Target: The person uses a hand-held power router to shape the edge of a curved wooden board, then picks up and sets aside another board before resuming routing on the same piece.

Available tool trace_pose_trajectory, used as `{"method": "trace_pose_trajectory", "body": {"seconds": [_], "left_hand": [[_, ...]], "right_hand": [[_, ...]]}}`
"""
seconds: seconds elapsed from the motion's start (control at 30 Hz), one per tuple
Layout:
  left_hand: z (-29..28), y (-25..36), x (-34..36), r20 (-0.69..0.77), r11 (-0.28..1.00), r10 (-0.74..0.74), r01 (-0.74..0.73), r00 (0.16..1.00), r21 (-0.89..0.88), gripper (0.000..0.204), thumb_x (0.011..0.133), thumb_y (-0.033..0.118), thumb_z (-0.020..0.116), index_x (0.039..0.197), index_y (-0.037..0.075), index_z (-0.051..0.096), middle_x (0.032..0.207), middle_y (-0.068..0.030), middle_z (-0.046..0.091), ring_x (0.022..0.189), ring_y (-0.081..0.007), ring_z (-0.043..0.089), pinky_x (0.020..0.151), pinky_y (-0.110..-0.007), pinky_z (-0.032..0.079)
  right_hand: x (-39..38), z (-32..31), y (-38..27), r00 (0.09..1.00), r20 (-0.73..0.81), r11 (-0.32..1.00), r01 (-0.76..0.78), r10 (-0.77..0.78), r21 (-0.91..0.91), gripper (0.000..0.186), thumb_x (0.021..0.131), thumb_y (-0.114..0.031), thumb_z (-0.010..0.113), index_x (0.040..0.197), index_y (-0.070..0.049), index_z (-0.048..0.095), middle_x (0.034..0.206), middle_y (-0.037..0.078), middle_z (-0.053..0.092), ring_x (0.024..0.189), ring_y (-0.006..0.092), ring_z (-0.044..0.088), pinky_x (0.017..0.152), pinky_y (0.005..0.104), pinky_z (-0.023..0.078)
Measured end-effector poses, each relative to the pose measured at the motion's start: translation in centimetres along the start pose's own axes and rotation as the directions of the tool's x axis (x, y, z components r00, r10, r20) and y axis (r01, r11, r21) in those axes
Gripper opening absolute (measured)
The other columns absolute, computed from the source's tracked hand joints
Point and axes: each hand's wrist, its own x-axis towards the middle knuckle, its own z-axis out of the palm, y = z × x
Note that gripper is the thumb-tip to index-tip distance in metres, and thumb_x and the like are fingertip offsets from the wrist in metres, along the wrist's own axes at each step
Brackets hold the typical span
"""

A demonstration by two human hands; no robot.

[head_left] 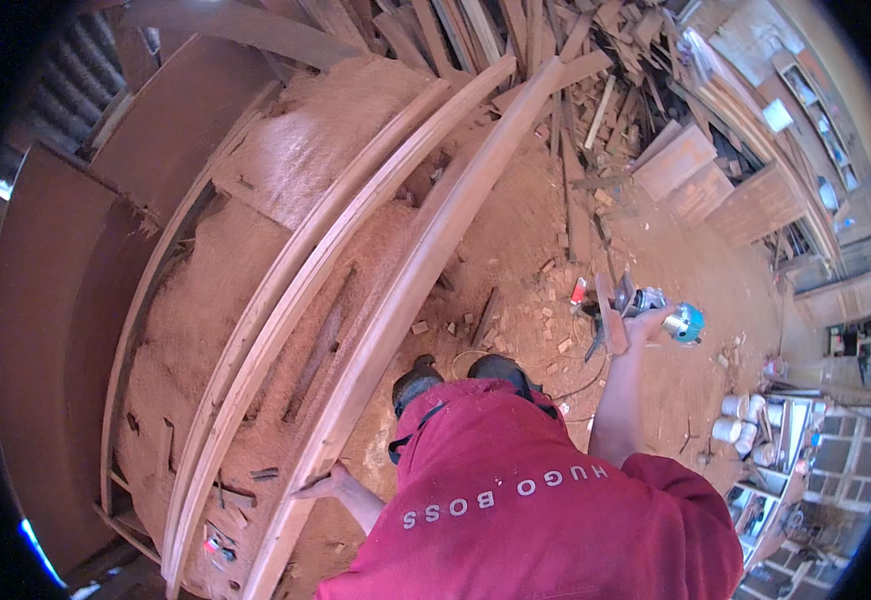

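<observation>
My left hand (335,483) rests on the edge of a long pale wooden plank (395,330), its fingers stretched out across the wood. My right hand (643,326) grips a handheld router (683,323) with a silver body and a teal top, held off to the right of the plank. A flat wooden piece (610,320) is at the router's base. More long rails (325,245) run parallel to the plank on a sawdust-covered bench (195,370). My red top fills the lower middle of the view, with my dark footwear showing beyond it.
Piled offcuts (605,90) lie at the top. Board pieces (675,160) stand at the upper right. Large brown panels (55,350) line the left. White buckets (730,428) and a cluttered rack are at the lower right. A thin cord and small wood blocks lie on the dusty floor.
</observation>
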Motion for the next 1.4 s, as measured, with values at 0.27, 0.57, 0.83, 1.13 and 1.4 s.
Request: {"method": "trace_pose_trajectory", "body": {"seconds": [0.27,0.57,0.83,1.13,1.4], "left_hand": [[5.9,11.5,-11.0,0.209,0.896,0.379,-0.302,0.901,-0.325,0.095,0.069,0.079,0.065,0.124,0.002,0.057,0.119,-0.0182,0.065,0.111,-0.0362,0.063,0.100,-0.058,0.049],[7.1,18.1,-22.9,0.844,0.901,0.406,0.003,0.350,-0.434,0.077,0.072,0.054,0.072,0.117,-0.006,0.058,0.086,-0.0059,0.045,0.075,-0.0204,0.043,0.073,-0.035,0.040],[9.7,19.3,-29.1,0.522,0.883,0.448,-0.269,0.726,-0.384,0.061,0.082,0.051,0.056,0.106,-0.004,0.063,0.077,-0.0183,0.067,0.074,-0.0329,0.070,0.092,-0.055,0.054],[13.7,19.2,-35.4,0.494,0.860,0.446,-0.510,0.746,-0.006,0.083,0.090,0.070,0.044,0.120,-0.007,0.051,0.101,-0.0214,0.063,0.089,-0.0368,0.067,0.086,-0.052,0.056],[18.9,19.7,-35.4,0.558,0.817,0.449,-0.573,0.698,0.060,0.083,0.092,0.072,0.041,0.115,-0.006,0.054,0.100,-0.0219,0.063,0.095,-0.0381,0.066,0.086,-0.049,0.056]], "right_hand": [[5.8,1.8,-1.6,0.986,0.159,0.999,-0.048,0.044,0.018,0.043,0.088,-0.047,0.059,0.106,-0.008,0.058,0.099,0.009,0.065,0.086,0.0285,0.067,0.076,0.0461,0.058],[9.5,0.2,-3.0,0.961,0.251,0.993,-0.109,0.115,-0.039,0.047,0.086,-0.045,0.060,0.109,-0.004,0.061,0.096,0.010,0.067,0.086,0.0306,0.069,0.073,0.0506,0.059],[11.1,-0.2,-2.8,0.949,0.264,0.985,-0.159,0.173,-0.072,0.046,0.085,-0.044,0.061,0.109,-0.005,0.061,0.096,0.010,0.066,0.086,0.0297,0.069,0.073,0.0490,0.059],[13.0,-1.9,-2.7,0.941,0.288,0.984,-0.171,0.178,-0.049,0.045,0.084,-0.043,0.063,0.109,-0.006,0.060,0.097,0.010,0.066,0.085,0.0286,0.068,0.074,0.0471,0.059],[14.5,-2.9,-2.1,0.948,0.275,0.982,-0.182,0.161,0.055,0.044,0.084,-0.042,0.065,0.109,-0.006,0.060,0.098,0.010,0.066,0.084,0.0276,0.068,0.074,0.0455,0.059]]}}
